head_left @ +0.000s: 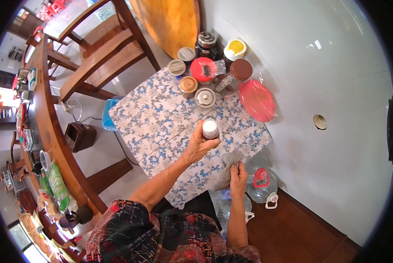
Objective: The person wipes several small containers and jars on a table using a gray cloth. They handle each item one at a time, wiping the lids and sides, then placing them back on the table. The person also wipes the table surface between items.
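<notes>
My left hand (196,148) is wrapped around a small dark bottle with a white cap (210,128), holding it upright over the middle of the table. Most of the bottle's body lies hidden under the cap and behind my fingers. Close to the table's right edge, my right hand (238,177) grips a bunched grey cloth (231,161), which hangs apart from the bottle. Beneath both hands is a small table (146,111) with a blue-and-white floral cover. Just beyond the bottle stands a clear glass jar with a knobbed lid (205,98).
Several lidded jars crowd the far end, including a red-lidded one (200,70) and a brown-lidded one (241,70). A red plastic-wrapped round thing (257,101) lies by the wall. Large clear water bottles (260,190) stand on the right; a wooden chair (104,48) is far left.
</notes>
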Demonstrator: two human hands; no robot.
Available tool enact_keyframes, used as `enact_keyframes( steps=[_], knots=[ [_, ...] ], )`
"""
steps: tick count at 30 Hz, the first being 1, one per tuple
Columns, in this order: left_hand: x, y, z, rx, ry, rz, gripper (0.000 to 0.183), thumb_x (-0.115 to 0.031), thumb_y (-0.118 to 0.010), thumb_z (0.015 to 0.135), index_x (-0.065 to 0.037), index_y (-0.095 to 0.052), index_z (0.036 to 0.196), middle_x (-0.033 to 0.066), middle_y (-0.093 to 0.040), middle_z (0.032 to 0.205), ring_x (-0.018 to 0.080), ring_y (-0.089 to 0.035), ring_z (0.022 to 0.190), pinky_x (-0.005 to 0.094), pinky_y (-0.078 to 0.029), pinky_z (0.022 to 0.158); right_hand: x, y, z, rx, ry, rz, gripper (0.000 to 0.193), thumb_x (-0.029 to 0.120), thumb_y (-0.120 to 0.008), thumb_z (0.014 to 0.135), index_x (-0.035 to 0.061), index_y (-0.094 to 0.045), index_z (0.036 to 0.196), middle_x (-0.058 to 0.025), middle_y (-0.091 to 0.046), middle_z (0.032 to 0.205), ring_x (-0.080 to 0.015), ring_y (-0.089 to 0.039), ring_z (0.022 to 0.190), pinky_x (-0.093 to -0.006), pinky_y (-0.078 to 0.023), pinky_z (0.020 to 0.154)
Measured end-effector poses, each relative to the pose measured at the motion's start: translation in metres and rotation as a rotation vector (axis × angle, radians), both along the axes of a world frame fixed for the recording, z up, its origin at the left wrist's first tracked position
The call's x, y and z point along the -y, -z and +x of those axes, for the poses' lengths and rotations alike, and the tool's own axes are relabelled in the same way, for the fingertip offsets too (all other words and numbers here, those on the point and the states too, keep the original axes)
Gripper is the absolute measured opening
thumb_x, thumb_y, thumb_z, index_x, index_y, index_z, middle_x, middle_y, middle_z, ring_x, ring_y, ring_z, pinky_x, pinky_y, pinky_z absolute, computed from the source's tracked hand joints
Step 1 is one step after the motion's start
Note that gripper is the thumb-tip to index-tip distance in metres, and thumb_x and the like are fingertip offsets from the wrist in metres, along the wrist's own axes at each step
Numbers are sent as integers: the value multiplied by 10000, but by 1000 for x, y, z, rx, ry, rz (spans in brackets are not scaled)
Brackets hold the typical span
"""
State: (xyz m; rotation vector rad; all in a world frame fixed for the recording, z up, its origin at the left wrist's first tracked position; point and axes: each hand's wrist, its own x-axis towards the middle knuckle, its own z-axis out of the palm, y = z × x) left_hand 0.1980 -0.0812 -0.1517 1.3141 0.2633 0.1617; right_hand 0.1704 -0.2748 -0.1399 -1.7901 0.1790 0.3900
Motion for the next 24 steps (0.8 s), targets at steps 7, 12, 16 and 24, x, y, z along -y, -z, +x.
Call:
enact_keyframes(
  steps=[7,12,16,24],
  knots=[
    [-34,-56,-53,259,-273,-119,560,-95,-645,812,-90,-343,1284,44,-530,1011,102,-516,841,257,-463,737,-53,-41,-27,56,-99,123,306,186,-553,891,-41,-563,1096,-40,-609,945,-102,-505,840,-254,-427,743],
    [-62,-93,-89,365,-238,-78,667,-204,-650,838,-84,-290,1386,37,-570,916,79,-519,760,223,-443,683,-71,-55,-59,41,-141,186,319,185,-553,895,-49,-557,1112,-41,-612,963,-99,-511,846,-249,-427,751],
    [-68,-108,-115,407,-266,-71,645,-424,-576,887,-59,-328,1358,28,-564,836,82,-506,736,225,-419,666,-77,-61,-78,76,-166,129,289,177,-556,889,-41,-561,1078,-30,-594,917,-92,-502,812,-247,-427,711],
    [-76,-129,-166,324,-175,-14,553,-477,-431,929,-38,-380,1261,87,-573,906,139,-531,816,285,-434,753,-121,-165,-82,507,-159,359,251,102,-549,857,-7,-543,1083,-62,-570,912,-128,-523,772,-272,-443,700]
  ],
)
